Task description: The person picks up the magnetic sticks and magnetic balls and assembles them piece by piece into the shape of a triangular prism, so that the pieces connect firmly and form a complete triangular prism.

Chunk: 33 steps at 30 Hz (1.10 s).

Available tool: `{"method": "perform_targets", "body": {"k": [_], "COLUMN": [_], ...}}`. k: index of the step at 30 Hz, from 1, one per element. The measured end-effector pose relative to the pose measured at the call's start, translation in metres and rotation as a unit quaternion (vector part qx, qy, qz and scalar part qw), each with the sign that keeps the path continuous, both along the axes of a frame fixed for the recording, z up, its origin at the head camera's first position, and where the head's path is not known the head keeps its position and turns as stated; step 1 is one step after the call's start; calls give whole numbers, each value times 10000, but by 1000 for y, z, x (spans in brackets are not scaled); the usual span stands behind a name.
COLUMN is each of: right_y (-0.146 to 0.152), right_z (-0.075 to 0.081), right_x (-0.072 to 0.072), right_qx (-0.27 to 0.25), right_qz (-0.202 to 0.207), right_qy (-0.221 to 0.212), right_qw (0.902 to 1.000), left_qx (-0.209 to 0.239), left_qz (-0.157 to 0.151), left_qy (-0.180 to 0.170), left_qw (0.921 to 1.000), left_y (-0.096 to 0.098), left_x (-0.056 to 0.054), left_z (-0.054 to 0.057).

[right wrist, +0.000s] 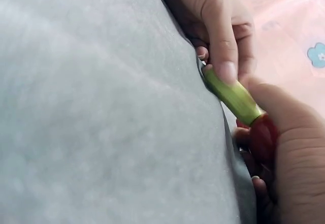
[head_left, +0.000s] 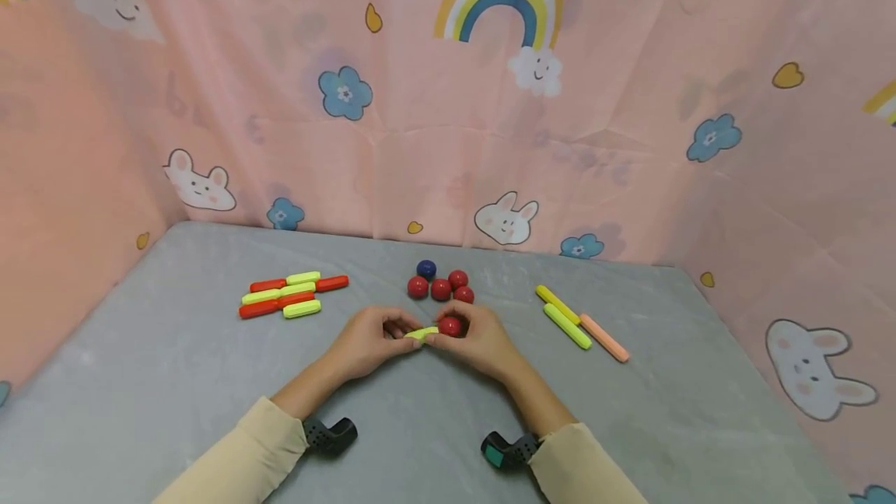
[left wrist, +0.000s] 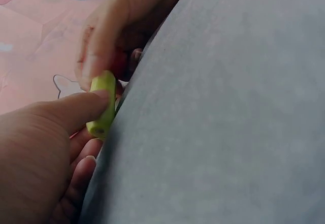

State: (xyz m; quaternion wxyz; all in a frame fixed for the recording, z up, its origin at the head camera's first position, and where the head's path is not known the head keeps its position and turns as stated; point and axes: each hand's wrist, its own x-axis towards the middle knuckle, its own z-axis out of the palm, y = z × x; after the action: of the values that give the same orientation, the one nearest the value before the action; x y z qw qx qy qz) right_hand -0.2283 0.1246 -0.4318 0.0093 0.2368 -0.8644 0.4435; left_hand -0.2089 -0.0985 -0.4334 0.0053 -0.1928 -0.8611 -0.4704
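Observation:
My left hand (head_left: pixel 367 342) pinches a short yellow-green ridged stick (head_left: pixel 422 334) between thumb and fingers near the middle of the table. The fingers of my right hand (head_left: pixel 483 341) curl round a shiny red ball (head_left: pixel 450 326) that meets the stick's right end. In the right wrist view the stick (right wrist: pixel 233 99) runs from the left thumb to the red ball (right wrist: pixel 264 138), end against ball. Seen from the left wrist, the thumb lies along the stick (left wrist: pixel 104 109), while the right fingers mostly cover the ball. Whether the two are joined, I cannot tell.
Just beyond my hands sit several red balls (head_left: pixel 440 289) and one dark blue ball (head_left: pixel 426 269). On the left lie red sticks (head_left: pixel 260 308) and yellow-green sticks (head_left: pixel 302 309). A yellow stick (head_left: pixel 558 304), a yellow-green stick (head_left: pixel 568 327) and an orange stick (head_left: pixel 605 338) lie right.

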Motion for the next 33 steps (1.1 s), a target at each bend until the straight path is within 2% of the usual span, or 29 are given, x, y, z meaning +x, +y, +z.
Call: {"method": "perform_targets", "body": {"k": [5, 12, 14, 16, 18, 20, 22, 23, 25, 27, 30, 33], "right_y": [0, 3, 5, 8, 10, 12, 12, 11, 11, 11, 11, 13], "right_z": [-2, 0, 4, 4, 4, 0, 0, 0, -1, -1, -1, -1], "right_x": [0, -3, -1, -3, -4, -7, -7, -7, -7, -8, -8, -8], "right_qx": [65, -522, -729, -900, -1040, -1134, -1224, -1266, -1375, -1456, -1452, -1406], "right_qz": [215, 58, 34, -10, -73, -106, -132, -157, -173, -196, -198, -86], "right_qy": [37, -369, -511, -654, -815, -925, -1015, -1060, -1138, -1197, -1173, -1098], "right_qw": [9997, 9979, 9960, 9938, 9912, 9892, 9872, 9861, 9838, 9819, 9822, 9839], "left_qx": [28, 41, -149, -719, -1460, -2227, -2729, -2856, -3028, -3134, -3398, -3785], "left_qz": [188, 588, 629, 784, 1051, 1381, 1680, 1779, 1890, 1926, 1772, 1527], "left_qy": [-81, -301, -304, -180, 59, 283, 443, 452, 314, 49, -462, -874], "left_qw": [9998, 9978, 9974, 9942, 9837, 9647, 9462, 9406, 9336, 9299, 9225, 9087], "left_y": [1, -2, -6, -13, -23, -38, -54, -62, -76, -88, -100, -107], "left_x": [0, -1, -1, -1, 0, 2, 6, 8, 12, 15, 19, 22], "left_z": [2, 4, 8, 16, 29, 44, 60, 66, 77, 84, 89, 89]}}
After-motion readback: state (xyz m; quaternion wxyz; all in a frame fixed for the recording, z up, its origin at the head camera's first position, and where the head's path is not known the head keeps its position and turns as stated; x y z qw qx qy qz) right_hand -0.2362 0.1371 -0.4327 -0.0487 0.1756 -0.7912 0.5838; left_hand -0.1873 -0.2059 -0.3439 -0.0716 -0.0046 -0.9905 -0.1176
